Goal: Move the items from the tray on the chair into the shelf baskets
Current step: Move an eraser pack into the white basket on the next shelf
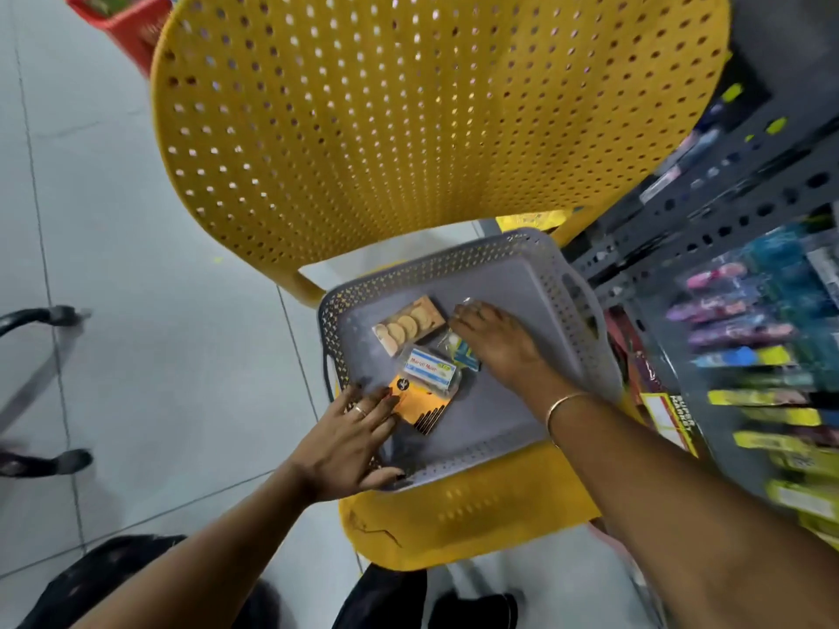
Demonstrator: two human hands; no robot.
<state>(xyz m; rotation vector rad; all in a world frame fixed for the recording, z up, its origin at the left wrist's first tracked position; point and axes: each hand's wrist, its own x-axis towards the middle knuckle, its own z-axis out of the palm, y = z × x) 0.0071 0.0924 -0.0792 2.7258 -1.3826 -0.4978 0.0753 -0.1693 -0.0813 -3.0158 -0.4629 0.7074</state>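
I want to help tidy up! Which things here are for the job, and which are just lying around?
For the job:
grey tray
yellow chair
biscuit pack
white box
orange card pack
blue packet
left hand
right hand

Just around:
red basket
hanging shelf goods

Grey perforated tray (522,274) on chair: biscuit pack (407,324), orange card (420,401), approx. 2 small pkts.

Pale grey tiled floor (136,311) with dark grout lines. Yellow perforated plastic chair (408,129) centre frame. Red plastic basket (131,25) top left on floor. Grey perforated metal shelving (726,211) right, blurred packaged goods hanging.
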